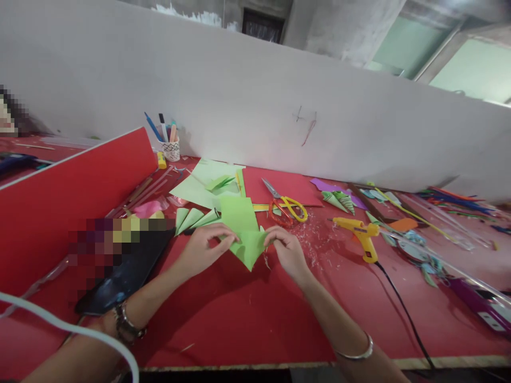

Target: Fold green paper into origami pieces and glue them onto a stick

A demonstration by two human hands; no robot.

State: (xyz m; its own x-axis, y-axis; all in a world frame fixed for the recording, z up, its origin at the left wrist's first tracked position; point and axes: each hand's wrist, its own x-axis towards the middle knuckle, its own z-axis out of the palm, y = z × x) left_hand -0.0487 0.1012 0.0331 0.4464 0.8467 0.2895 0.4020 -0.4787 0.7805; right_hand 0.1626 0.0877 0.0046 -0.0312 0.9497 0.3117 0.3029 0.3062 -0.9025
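Observation:
A light green paper piece [251, 247], folded to a point toward me, is held up between my two hands over the red table. My left hand [209, 247] pinches its left edge between thumb and fingers. At the opposite edge, my right hand [285, 250] grips it with curled fingertips. Just behind lies a flat green paper sheet [239, 213]. Several rolled green paper cones [194, 219] rest beside my left hand. Scissors [285, 202] with red and yellow handles lie partly open beyond my right hand.
A yellow glue gun [361, 234] with a black cord lies to the right, near a purple power strip [481, 303]. A black tablet-like slab [128, 276] and a red board [75, 197] stand left. A pen cup [171, 150] is by the white partition [239, 96].

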